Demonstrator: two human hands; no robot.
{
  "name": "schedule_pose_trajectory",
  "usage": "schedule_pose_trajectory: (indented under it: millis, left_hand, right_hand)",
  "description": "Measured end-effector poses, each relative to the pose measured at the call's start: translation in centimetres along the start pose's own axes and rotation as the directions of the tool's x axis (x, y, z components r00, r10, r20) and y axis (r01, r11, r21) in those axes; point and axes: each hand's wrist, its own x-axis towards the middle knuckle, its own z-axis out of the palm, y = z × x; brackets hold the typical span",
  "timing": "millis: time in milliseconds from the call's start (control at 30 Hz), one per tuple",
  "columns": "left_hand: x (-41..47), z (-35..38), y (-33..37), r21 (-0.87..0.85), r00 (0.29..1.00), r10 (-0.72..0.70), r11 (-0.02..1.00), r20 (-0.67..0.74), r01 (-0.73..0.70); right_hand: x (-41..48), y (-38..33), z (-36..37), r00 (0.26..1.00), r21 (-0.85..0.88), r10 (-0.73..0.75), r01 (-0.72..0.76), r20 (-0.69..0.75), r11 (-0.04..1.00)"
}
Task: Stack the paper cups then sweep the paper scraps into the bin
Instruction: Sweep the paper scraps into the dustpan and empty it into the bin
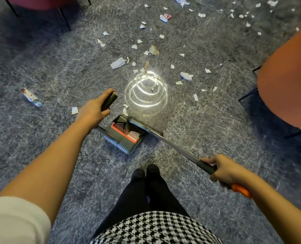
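My right hand (224,170) curls round the long grey broom handle with orange end (172,144). My left hand (93,110) grips the dark dustpan handle (111,99). The grey plastic dustpan with red comb (126,144) rests on the floor ahead of my shoes, and white torn paper scraps (118,63) lie scattered beyond.

A lounge-style indoor seating area with a polished stone floor.
The floor (40,67) is glossy grey veined stone, and at the centre of the frame it mirrors a spiral-shaped ceiling light (146,88). An orange upholstered chair (287,81) fills the right edge, and a dark red chair (40,1) sits at the upper left. Both stand on thin black metal legs (64,19), furniture typical of an office lounge or waiting room. Which of these it is cannot be told.
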Motion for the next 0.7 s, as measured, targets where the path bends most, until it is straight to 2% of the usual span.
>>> schedule_pose_trajectory:
  millis: [167, 300, 400, 700]
  left_hand:
    - [-0.7, 0.0, -0.4, -0.047, 1.000, 0.013, 0.999, -0.004, -0.013]
    - [-1.4, 0.1, -0.4, -0.085, 0.999, 0.034, 0.996, -0.015, -0.035]
    - [-0.8, -0.4, 0.7, -0.155, 0.995, 0.094, 0.983, -0.012, -0.095]
    - [4.0, -0.2, 8.4, -0.088, 0.956, 0.292, 0.952, -0.013, -0.292]
  right_hand:
    - [-1.9, 0.9, -0.4, 1.000, 0.114, -0.016, 0.016, 0.003, 0.993]
    - [-2.9, 1.2, -1.1, 0.999, 0.190, -0.013, 0.023, -0.051, 0.982]
    - [-2.9, 1.1, -1.6, 0.994, 0.234, 0.008, 0.019, -0.111, 0.972]
    - [-1.6, 2.4, -4.6, 0.957, 0.355, 0.099, 0.004, -0.273, 0.935]
